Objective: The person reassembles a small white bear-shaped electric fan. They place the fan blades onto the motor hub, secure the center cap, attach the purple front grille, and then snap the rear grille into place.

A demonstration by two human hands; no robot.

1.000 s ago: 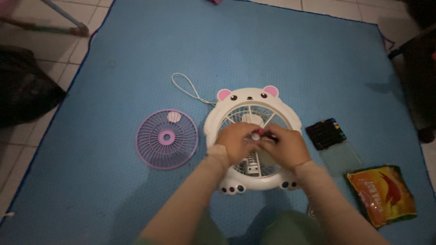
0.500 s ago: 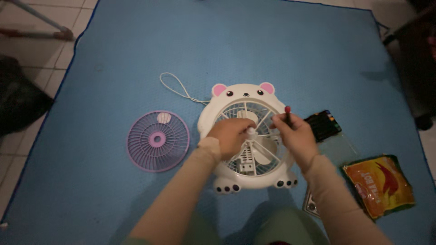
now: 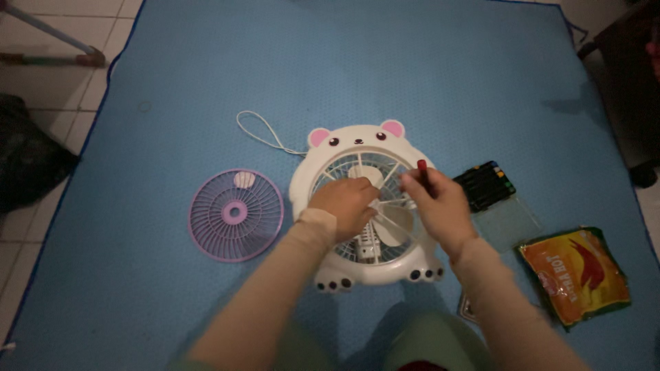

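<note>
A white bear-shaped fan (image 3: 323, 165) with pink ears lies flat on a blue mat (image 3: 344, 69), its front grille off and the pale blades exposed. My left hand (image 3: 347, 204) rests on the fan's hub, fingers curled around it. My right hand (image 3: 436, 206) hovers over the fan's right side and pinches a small screwdriver (image 3: 422, 169) with a red tip pointing up. The purple round grille (image 3: 236, 214) lies on the mat to the left of the fan.
A white cord loop (image 3: 261, 132) trails from the fan's upper left. A case of dark screwdriver bits (image 3: 485, 184) with its clear lid and an orange snack packet (image 3: 577, 273) lie to the right. Tiled floor borders the mat on the left.
My right hand lifted the screwdriver off the fan's hub and drew it to the right; my left hand stayed on the hub. The view shifted slightly.
</note>
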